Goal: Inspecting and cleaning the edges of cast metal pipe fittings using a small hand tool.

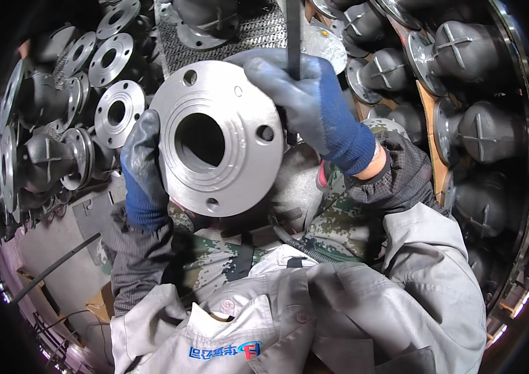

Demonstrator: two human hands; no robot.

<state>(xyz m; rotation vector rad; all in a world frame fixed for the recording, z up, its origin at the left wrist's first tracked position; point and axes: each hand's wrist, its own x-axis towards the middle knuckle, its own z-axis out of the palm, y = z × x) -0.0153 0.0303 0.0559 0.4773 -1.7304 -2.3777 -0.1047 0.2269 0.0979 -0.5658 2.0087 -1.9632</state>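
Note:
Between my hands is a large grey flanged metal casting [253, 168]. Its round machined face is turned up towards me, with a wide centre bore and several bolt holes near the rim. My left hand [143, 153], in a grey-and-blue work glove, grips the left edge with the thumb along the rim. At the upper right edge my right hand [298, 93], gloved alike, is closed over the rim. A dark flat bar [293, 34] comes down from the top to my right hand; whether the fingers hold it I cannot tell. The casting's underside is mostly hidden.
Several flanged castings [111, 59] are stacked at the left. More dark valve-like bodies [482, 132] stand in rows at the right, with a cardboard sheet [431, 118] between them. Ahead, another casting [205, 19] rests on a textured metal surface [258, 31]. A thin rod [55, 268] sticks out lower left.

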